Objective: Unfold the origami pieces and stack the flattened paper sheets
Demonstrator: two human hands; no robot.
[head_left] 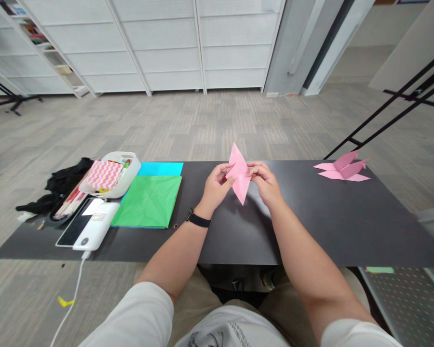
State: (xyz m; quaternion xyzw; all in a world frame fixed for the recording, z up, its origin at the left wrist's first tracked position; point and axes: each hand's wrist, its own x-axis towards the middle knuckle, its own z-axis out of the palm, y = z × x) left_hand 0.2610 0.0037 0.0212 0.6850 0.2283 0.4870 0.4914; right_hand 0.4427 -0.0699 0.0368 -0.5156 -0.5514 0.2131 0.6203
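A folded pink paper [239,174] is held just above the middle of a dark counter [311,226], pinched by the closed fingers of the left hand [217,185] and right hand [265,182]; green paper [148,201] lies to the left

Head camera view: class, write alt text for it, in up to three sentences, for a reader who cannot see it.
Two bare hands, left hand and right hand, hold a folded pink paper above a dark table. A finished pink paper figure lies at the right; green paper, a phone and a white tray lie at the left.
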